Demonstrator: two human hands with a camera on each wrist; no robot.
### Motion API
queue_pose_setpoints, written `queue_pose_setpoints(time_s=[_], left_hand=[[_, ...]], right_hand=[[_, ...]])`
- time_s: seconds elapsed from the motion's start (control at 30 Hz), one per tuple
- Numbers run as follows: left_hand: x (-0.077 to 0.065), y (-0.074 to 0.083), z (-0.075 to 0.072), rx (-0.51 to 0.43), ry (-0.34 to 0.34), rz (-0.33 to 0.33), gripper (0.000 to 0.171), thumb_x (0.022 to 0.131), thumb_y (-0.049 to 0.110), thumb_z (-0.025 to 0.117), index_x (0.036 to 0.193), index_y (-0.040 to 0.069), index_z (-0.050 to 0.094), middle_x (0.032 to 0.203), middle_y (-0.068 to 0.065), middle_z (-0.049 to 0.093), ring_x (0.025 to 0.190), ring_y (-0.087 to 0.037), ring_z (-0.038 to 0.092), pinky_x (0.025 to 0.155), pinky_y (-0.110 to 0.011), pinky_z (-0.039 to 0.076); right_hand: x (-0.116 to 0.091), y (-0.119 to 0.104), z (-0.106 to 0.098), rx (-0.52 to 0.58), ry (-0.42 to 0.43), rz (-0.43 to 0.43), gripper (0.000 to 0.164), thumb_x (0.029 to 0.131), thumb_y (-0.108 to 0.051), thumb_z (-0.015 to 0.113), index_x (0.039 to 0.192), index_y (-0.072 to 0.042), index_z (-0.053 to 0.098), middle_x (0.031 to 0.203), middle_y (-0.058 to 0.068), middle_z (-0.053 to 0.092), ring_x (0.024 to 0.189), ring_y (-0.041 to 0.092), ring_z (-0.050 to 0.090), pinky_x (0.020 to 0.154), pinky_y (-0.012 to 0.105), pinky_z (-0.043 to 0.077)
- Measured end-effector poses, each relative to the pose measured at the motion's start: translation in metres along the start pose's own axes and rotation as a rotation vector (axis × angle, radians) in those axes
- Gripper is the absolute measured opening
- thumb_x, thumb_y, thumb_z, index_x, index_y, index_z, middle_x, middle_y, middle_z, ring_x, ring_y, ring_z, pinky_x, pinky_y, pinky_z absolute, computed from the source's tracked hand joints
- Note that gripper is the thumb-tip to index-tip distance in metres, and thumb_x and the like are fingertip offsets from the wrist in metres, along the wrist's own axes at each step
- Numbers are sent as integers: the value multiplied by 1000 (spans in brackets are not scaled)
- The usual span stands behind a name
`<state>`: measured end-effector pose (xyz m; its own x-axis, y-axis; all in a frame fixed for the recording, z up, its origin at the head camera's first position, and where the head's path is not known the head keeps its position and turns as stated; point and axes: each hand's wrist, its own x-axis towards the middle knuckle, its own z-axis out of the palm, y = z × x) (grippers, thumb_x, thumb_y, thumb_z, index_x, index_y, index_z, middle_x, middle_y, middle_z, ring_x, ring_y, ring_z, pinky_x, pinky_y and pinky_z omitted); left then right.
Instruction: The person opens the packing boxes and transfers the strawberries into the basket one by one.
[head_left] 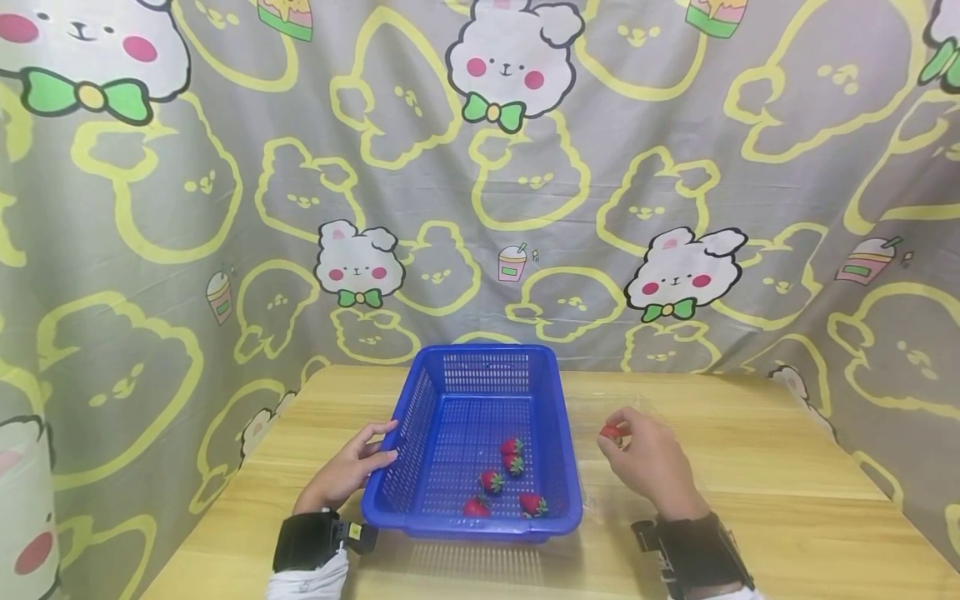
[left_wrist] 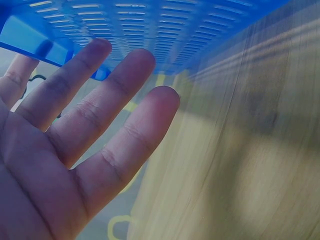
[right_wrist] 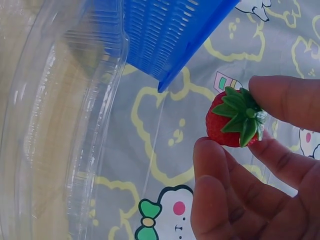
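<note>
A blue perforated plastic basket point(head_left: 558, 433) sits on the wooden table, with several red strawberries point(head_left: 491, 481) with green leaves lying toward its near right part. At the basket's left side is my left hand point(head_left: 347, 471), its fingertips right at the rim and side wall. In the left wrist view the fingers of that hand point(left_wrist: 95, 115) are spread and fairly straight beneath the slotted blue wall point(left_wrist: 165, 30). To the right of the basket, my right hand point(head_left: 656, 462) pinches one strawberry point(right_wrist: 235, 117) between thumb and fingertips, leaves facing the wrist camera.
A clear plastic container point(right_wrist: 95, 130) lies on the table to the right of the basket, under the right hand. Behind and at both sides of the table point(head_left: 825, 500) hangs a grey curtain point(head_left: 442, 192) with cartoon prints.
</note>
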<state>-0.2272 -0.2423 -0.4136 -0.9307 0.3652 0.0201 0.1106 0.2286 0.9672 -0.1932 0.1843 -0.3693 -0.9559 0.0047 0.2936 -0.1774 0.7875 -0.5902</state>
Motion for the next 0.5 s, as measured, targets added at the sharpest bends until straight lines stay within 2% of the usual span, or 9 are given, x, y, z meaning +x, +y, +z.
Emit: queue_pose_setpoints(time_s=[0.17,0.5], left_hand=[[1,-1,0,9,15,-10,60,99,21,56,148,1,27,135,-38,44,109,-42,60,85,-51,54],[0,0,0,8,2,1,60,100,20,55,148,-1,26,135,-38,43,109,-43,59,85,-51,53]], right_hand=[[0,-1,2,-4,0,-2,19,85,-19,69,101,-9,65,103,14,70,73,18,62,57,33,47],[-1,-5,5,8,9,-9,15,84,-18,70,97,-12,65,101,13,71,67,14,59,54,31,45]])
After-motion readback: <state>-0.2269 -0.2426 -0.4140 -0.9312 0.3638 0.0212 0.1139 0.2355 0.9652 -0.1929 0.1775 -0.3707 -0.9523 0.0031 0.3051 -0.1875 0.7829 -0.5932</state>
